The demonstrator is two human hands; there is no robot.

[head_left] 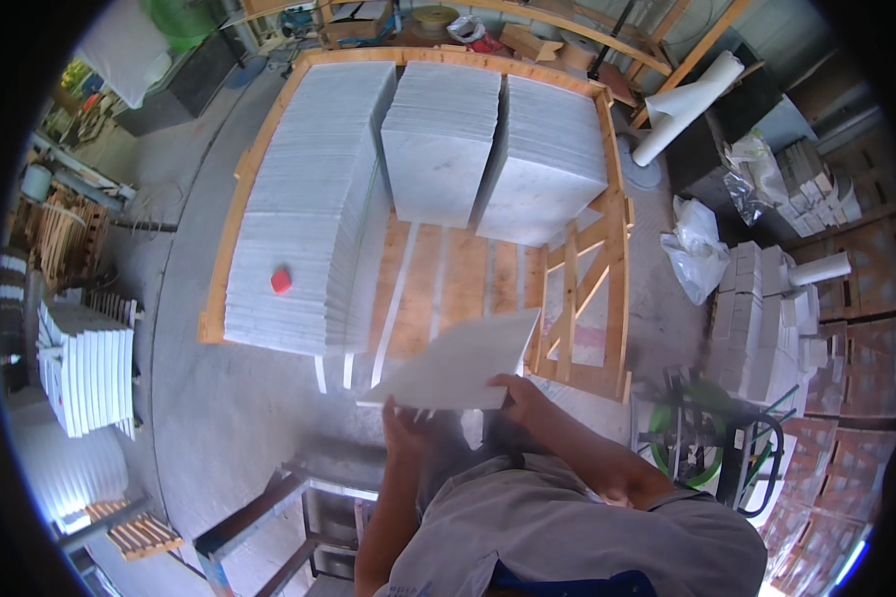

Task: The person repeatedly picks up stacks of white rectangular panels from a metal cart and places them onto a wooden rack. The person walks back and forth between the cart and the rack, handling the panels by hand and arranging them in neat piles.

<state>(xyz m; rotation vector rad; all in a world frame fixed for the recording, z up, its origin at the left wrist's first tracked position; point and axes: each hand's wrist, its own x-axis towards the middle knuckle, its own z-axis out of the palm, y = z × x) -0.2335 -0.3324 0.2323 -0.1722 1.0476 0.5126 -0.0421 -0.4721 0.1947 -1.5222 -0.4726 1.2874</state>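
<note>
Both hands — left hand (405, 418), right hand (523, 395) — grip one white tile (458, 360) above a crate (607, 169) holding three tile stacks.

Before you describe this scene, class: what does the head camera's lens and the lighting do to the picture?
Head view: fisheye bends the wooden crate edges toward the rim, with black corners; daylight is even and bluish, washing out the stacked white tiles; the tile held by the left hand and right hand looks slightly soft.
</note>
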